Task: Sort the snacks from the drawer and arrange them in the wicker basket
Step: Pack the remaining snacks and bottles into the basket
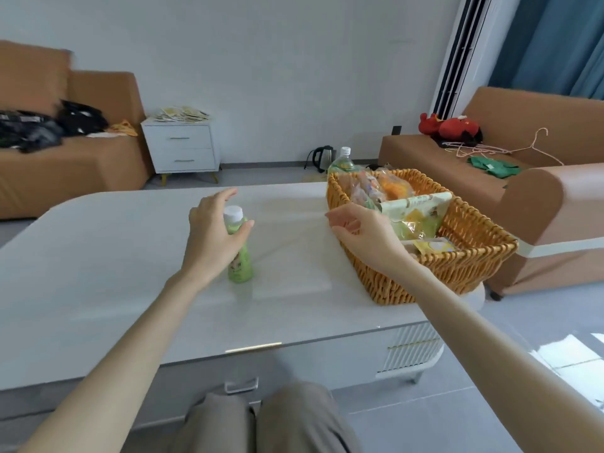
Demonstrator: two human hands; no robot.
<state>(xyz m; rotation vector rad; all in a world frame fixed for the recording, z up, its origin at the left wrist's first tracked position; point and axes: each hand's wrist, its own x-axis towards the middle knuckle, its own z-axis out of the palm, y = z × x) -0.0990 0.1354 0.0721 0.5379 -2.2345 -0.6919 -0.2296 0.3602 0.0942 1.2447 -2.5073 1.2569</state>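
Note:
A small green drink bottle (241,263) with a white cap stands upright on the pale table (98,256). My left hand (212,230) is spread round its neck, thumb across the front and fingers stretched above the cap, not closed on it. The wicker basket (457,269) sits at the table's right end and holds several snack packets, among them a pale green bag (415,210) and a yellow packet (434,246). My right hand (362,233) hovers at the basket's near left rim with loosely curled fingers and holds nothing.
A larger green bottle (343,161) stands behind the basket. The table's drawer front with its handle (242,385) is just above my knees. Orange sofas stand at left and right, a white nightstand (181,148) and a kettle (322,158) by the far wall.

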